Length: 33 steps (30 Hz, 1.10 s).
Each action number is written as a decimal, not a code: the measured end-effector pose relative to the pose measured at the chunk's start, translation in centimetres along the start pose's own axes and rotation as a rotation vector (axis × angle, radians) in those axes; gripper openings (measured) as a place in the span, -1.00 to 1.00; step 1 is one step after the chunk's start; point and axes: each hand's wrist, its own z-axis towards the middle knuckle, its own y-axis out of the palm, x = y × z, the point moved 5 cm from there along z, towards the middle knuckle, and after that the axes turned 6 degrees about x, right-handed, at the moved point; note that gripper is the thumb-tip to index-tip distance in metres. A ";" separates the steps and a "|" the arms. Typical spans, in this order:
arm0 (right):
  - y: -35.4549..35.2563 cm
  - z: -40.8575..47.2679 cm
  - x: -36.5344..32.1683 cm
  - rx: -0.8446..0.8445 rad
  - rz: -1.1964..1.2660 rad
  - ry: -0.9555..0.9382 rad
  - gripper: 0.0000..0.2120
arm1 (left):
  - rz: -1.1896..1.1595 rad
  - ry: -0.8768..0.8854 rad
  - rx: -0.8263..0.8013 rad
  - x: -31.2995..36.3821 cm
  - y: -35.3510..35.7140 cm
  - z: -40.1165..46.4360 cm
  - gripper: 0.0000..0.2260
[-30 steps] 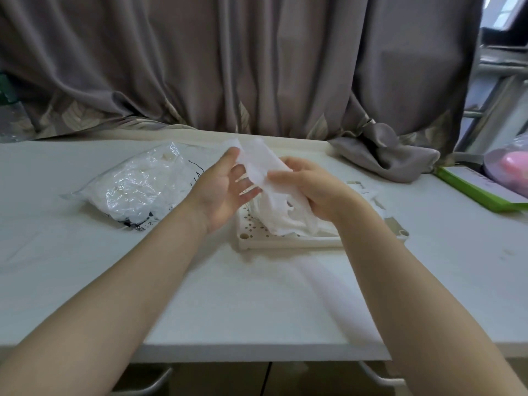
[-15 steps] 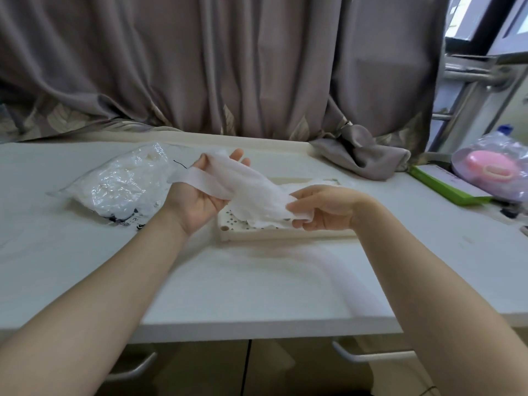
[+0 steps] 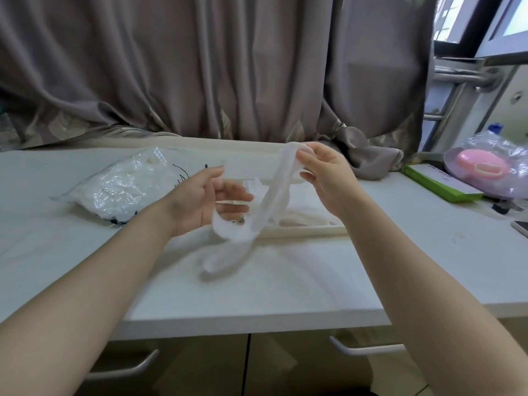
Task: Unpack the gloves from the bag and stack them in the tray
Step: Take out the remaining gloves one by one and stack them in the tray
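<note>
No legible text: black print on the bag [image 3: 123,190] and marks on the green box [image 3: 441,184] are unreadable.

bag [image 3: 125,190] left of tray [image 3: 303,231], bare table [image 3: 285,281] in front

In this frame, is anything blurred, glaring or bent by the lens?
Head view: the glove hanging from the right hand is smeared by motion, its lower end soft; the bag throws bright glare spots; the window at upper right is blown out; the wide lens bows the table edge and stretches both forearms; light is otherwise soft and even.
</note>
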 end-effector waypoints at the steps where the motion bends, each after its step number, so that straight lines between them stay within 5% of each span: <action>1: 0.2 -0.1 -0.7 -0.006 -0.011 -0.039 -0.89 | 0.109 0.056 0.089 0.8 0.3 0.4 -0.67; 3: 0.8 -0.4 -2.3 -0.007 -0.045 -0.128 -0.90 | 0.303 0.219 0.118 2.7 1.9 0.6 -0.78; 9: 1.7 -0.6 -4.5 -0.134 -0.055 -0.162 -0.84 | 0.580 0.569 -0.067 7.6 8.2 0.3 -0.59; 15: -1.0 -0.5 -3.2 -0.055 0.059 0.021 -0.65 | 0.711 0.464 -0.035 7.8 8.5 1.6 -0.79; 20: -2.0 -1.4 -0.1 -0.386 0.001 0.229 -0.76 | 0.439 0.382 -0.024 7.1 8.0 2.7 -0.82; 24: -4.1 -0.6 2.7 -0.442 -0.005 0.366 -0.60 | 0.271 0.325 -0.034 6.7 7.5 3.9 -0.85; 29: -7.2 1.7 3.1 -0.327 -0.011 0.418 -0.82 | 0.240 0.308 0.054 6.7 6.0 6.5 -0.84; 33: -8.9 5.6 2.2 -0.161 -0.316 0.243 -0.83 | 0.306 0.259 0.115 6.6 5.6 9.3 -0.84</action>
